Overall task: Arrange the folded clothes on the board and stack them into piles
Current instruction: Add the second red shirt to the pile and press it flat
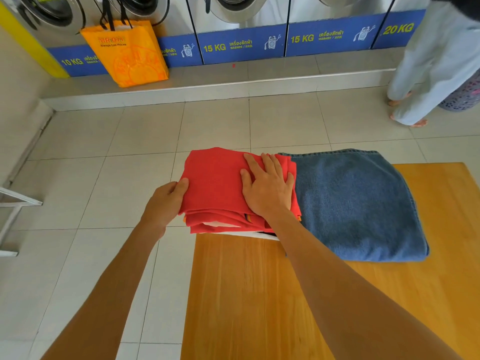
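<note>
Two hands meet the red pile (215, 183) at the desk's (259, 294) far-left corner: your left hand (165, 201) grips its overhanging left edge, seemingly thumb-on-top, while your right hand (267, 185) presses flat, fingers straight, beside the blue towel (355, 203).

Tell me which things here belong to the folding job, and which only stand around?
Job: red clothes pile, blue folded towel, wooden board, left hand, right hand.

Around: orange bag, washing machines, another person.
</note>
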`<act>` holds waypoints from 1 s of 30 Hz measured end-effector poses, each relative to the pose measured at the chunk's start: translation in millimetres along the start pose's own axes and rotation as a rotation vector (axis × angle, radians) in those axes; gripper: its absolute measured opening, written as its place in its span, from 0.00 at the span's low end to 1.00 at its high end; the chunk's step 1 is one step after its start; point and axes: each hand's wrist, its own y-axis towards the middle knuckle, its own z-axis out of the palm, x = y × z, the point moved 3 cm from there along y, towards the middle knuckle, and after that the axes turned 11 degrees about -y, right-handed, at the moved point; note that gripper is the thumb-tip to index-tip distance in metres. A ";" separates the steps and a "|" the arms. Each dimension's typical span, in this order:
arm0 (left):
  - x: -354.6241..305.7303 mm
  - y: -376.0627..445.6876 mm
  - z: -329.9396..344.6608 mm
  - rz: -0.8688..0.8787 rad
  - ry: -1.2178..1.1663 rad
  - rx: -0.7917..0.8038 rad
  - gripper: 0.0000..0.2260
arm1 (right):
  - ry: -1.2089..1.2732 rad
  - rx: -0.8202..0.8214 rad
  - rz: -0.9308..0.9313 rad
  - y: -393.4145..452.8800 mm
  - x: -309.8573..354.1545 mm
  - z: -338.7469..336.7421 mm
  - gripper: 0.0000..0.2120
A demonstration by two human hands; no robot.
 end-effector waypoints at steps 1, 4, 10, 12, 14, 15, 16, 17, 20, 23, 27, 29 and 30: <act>-0.1 -1.3 -1.1 -0.010 -0.018 -0.022 0.23 | 0.001 0.001 -0.002 0.1 -0.1 -0.2 0.26; -2.2 -5.9 1.8 -0.032 -0.140 -0.051 0.22 | 0.009 -0.002 -0.003 0.6 -0.7 -0.3 0.26; 6.3 -20.3 -8.7 0.027 0.044 -0.179 0.18 | 0.008 0.002 -0.002 0.4 -0.3 -0.7 0.25; -4.1 -26.8 -8.5 0.206 0.167 -0.342 0.09 | 0.003 0.003 -0.001 0.5 0.2 -1.0 0.25; -27.1 -34.7 5.9 0.463 0.215 -0.441 0.07 | -0.004 0.002 -0.003 0.6 0.5 -0.5 0.25; -40.1 -38.3 18.9 0.578 0.227 -0.450 0.09 | -0.005 -0.001 -0.006 0.5 0.6 -0.3 0.25; -50.5 -39.3 35.2 0.674 0.245 -0.423 0.10 | -0.007 -0.005 -0.008 0.2 1.0 -0.2 0.25; -57.5 -37.3 53.0 0.730 0.300 -0.367 0.11 | -0.011 -0.007 -0.011 -0.3 1.2 -0.3 0.24; -45.2 -15.0 96.1 0.625 0.622 -0.187 0.22 | -0.011 0.007 -0.046 -1.4 -1.8 -0.5 0.24; -21.2 4.3 104.5 0.512 0.774 -0.182 0.26 | 0.055 0.007 -0.077 0.8 -8.4 -2.0 0.24; -22.7 6.9 106.4 0.423 0.766 -0.215 0.26 | 0.138 -0.003 -0.060 3.8 -18.2 1.0 0.25; -22.3 5.9 106.2 0.377 0.731 -0.214 0.25 | 0.143 -0.009 -0.033 4.5 -22.1 3.0 0.27; -21.2 5.1 105.3 0.354 0.705 -0.211 0.25 | 0.138 -0.014 -0.017 4.7 -23.9 3.6 0.28</act>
